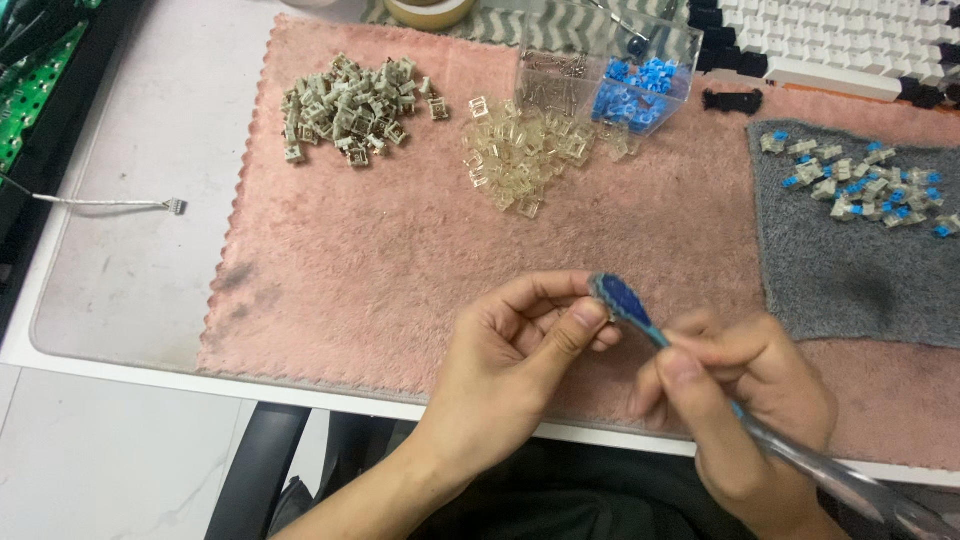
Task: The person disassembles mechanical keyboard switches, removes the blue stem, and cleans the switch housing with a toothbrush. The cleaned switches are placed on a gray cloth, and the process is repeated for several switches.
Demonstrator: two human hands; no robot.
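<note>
My left hand (520,345) pinches a small part between thumb and fingers; the part is mostly hidden. My right hand (735,400) holds a clear-handled tool (800,455) whose blue head (620,297) touches the fingertips of my left hand. Both hands hover over a pink fuzzy mat (380,260). On the mat's far side lie a pile of grey-beige switch housings (350,108) and a pile of clear housings (525,150).
A clear plastic box (610,70) holds blue pieces and metal springs. A grey cloth (850,260) at right carries assembled switches with blue stems (870,185). A white keyboard (840,40) sits at the back right, a tape roll (430,12) at the back, a wired connector (175,206) at left.
</note>
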